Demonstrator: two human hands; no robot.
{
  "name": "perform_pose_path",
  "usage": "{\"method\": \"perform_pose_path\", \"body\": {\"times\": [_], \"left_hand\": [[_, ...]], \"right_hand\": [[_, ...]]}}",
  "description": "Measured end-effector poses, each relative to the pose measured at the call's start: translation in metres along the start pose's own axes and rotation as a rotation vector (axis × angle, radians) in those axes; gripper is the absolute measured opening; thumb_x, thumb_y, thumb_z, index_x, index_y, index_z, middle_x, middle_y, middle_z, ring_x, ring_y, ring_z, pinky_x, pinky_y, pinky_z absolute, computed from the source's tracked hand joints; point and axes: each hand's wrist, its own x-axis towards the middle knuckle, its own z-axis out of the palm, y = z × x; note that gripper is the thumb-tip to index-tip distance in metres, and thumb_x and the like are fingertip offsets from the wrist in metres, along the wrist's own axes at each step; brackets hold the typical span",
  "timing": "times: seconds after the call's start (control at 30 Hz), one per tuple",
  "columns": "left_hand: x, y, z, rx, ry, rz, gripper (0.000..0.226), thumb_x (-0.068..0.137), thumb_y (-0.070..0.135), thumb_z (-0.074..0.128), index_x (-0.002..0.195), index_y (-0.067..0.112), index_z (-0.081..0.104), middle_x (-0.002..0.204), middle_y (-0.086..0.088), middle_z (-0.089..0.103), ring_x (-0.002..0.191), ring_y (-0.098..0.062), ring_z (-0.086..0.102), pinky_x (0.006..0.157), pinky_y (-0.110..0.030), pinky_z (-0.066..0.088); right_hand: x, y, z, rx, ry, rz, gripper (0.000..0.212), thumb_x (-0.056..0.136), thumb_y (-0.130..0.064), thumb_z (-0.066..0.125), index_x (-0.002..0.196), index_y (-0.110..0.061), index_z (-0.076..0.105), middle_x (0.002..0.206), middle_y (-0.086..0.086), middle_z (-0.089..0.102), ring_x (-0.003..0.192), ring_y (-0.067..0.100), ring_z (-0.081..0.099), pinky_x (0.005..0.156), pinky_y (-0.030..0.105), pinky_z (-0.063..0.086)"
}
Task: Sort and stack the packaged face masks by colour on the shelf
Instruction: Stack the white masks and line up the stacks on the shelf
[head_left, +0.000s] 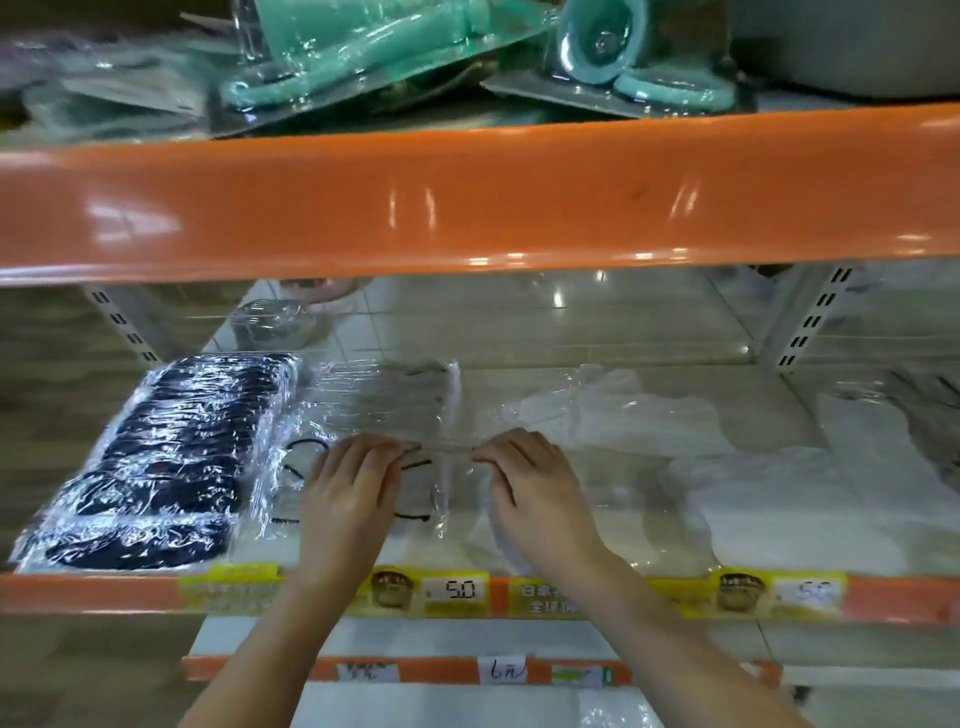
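A stack of dark navy masks (166, 457) in clear wrap lies at the left of the middle shelf (597, 405). Beside it lies a clear packet of grey masks with black ear loops (379, 410). My left hand (353, 488) and my right hand (535, 483) both pinch this packet's near part, fingers curled, one hand at each side. White packaged masks (649, 415) lie loose to the right, with more white packets (810, 499) at the far right.
An orange shelf beam (467, 197) crosses above, with teal items in clear blister packs (363, 57) on top. Yellow price labels (452, 592) line the shelf's front edge. A small clear packet (275, 322) sits at the back left. A perforated upright (810, 322) stands at the right.
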Motion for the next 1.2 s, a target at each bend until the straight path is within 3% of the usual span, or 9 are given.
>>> {"method": "perform_pose_path", "body": {"times": [0.2,0.4,0.57,0.7,0.8,1.2], "left_hand": [[-0.028,-0.044,-0.024,0.094,-0.034,-0.010,0.019,0.088,0.015,0.053,0.082,0.005,0.067,0.086,-0.010,0.069,0.088,-0.023,0.055,0.075,-0.036,0.040],[-0.050,-0.059,-0.035,0.027,-0.157,-0.048,0.014,0.088,0.014,0.055,0.085,0.009,0.068,0.090,-0.004,0.067,0.088,-0.023,0.061,0.074,-0.034,0.043],[-0.060,-0.050,-0.034,0.005,-0.163,-0.132,0.016,0.075,0.000,0.061,0.086,0.010,0.068,0.089,-0.001,0.067,0.084,-0.022,0.062,0.073,-0.031,0.038],[-0.069,-0.049,-0.031,-0.009,-0.271,-0.196,0.032,0.072,0.010,0.045,0.092,0.013,0.069,0.099,0.002,0.067,0.090,-0.023,0.061,0.075,-0.032,0.039],[-0.076,-0.049,-0.030,-0.018,-0.383,-0.248,0.040,0.068,0.019,0.043,0.099,0.018,0.069,0.109,0.005,0.065,0.098,-0.020,0.058,0.079,-0.034,0.040],[-0.072,-0.052,-0.024,0.069,-0.567,-0.267,0.035,0.086,0.032,0.044,0.104,0.014,0.068,0.116,-0.001,0.064,0.107,-0.020,0.060,0.082,-0.039,0.050]], "right_hand": [[-0.003,-0.038,0.033,0.006,-0.104,-0.093,0.026,0.083,-0.011,0.048,0.098,-0.016,0.069,0.096,-0.002,0.062,0.087,0.019,0.059,0.075,0.030,0.045],[-0.016,-0.050,0.060,-0.013,-0.164,-0.106,0.026,0.073,-0.003,0.061,0.091,-0.019,0.070,0.092,-0.003,0.064,0.084,0.021,0.063,0.067,0.034,0.051],[-0.027,-0.049,0.075,-0.039,-0.179,-0.060,0.031,0.066,0.000,0.072,0.089,-0.021,0.070,0.090,-0.007,0.063,0.083,0.018,0.062,0.068,0.032,0.049],[-0.030,-0.049,0.078,-0.067,-0.162,-0.029,0.015,0.079,-0.017,0.059,0.087,-0.025,0.068,0.088,-0.011,0.059,0.087,0.011,0.057,0.072,0.029,0.046],[-0.031,-0.050,0.078,-0.090,-0.153,-0.016,0.019,0.085,-0.028,0.048,0.086,-0.027,0.067,0.088,-0.013,0.057,0.086,0.009,0.056,0.073,0.028,0.045],[-0.034,-0.049,0.083,-0.120,-0.131,0.010,0.015,0.083,-0.032,0.053,0.085,-0.026,0.066,0.094,-0.013,0.058,0.092,0.010,0.057,0.077,0.031,0.049]]}}
